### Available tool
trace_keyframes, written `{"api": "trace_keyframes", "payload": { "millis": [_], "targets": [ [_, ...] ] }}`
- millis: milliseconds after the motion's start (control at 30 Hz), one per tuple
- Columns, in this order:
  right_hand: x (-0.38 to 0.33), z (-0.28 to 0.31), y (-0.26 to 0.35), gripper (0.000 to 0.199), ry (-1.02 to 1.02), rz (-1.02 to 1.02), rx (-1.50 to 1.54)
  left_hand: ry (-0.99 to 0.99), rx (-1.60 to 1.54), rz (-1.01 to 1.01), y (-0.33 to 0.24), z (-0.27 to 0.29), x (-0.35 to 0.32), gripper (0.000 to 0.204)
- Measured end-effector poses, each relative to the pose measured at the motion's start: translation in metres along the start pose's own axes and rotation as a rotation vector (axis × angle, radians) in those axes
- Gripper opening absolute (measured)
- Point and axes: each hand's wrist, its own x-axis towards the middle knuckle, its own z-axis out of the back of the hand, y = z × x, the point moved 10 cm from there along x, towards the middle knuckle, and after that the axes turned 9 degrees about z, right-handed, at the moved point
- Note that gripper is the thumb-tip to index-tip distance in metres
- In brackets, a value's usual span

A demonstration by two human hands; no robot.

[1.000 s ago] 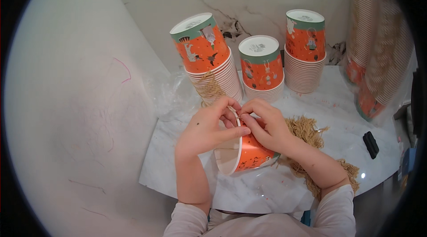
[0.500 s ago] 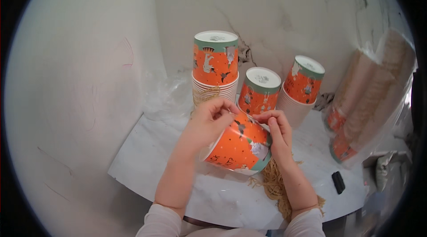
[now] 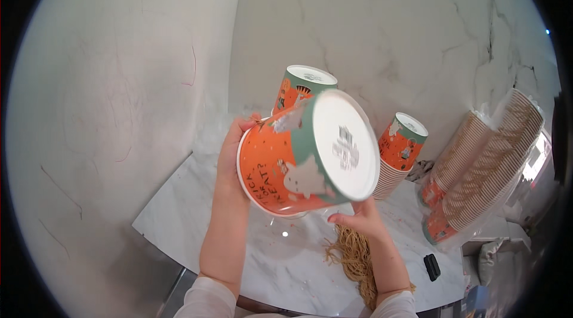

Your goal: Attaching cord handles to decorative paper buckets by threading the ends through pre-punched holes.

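Observation:
My left hand (image 3: 230, 148) grips the rim of a large orange and green paper bucket (image 3: 268, 166), with a little brown string at its fingertips. The bucket is raised and tilted, its white base turned to the right. My right hand (image 3: 362, 220) is just below the base, its thumb stretched out and apart from the bucket. The bucket hides its other fingers, so any contact there cannot be seen. Beside my right forearm lies a bundle of tan string (image 3: 356, 258). Behind the raised bucket, another upside-down bucket (image 3: 289, 92) is partly covered.
A stack of upturned buckets (image 3: 403, 145) stands farther back on the right. Long nested stacks of buckets in clear plastic (image 3: 486, 166) lean at the far right. On the marble-patterned table (image 3: 179, 222) lies a small black object (image 3: 432, 267). Walls border the left and back.
The bucket has been lifted and turned, bringing its white base into view. My left hand has shifted to the rim; my right hand has come down off the wall, thumb apart. The view has shifted.

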Motion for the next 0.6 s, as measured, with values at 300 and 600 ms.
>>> {"api": "trace_keyframes", "payload": {
  "millis": [300, 600],
  "targets": [
    [0.081, -0.016, 0.084, 0.137, -0.158, 0.177, 0.249, -0.035, 0.008, 0.024, -0.009, 0.028, 0.021, 0.01],
    [0.172, -0.03, 0.128, 0.124, -0.054, 0.449, -0.149, 0.192, -0.023, 0.007, -0.041, 0.004, -0.002, 0.067]
  ]
}}
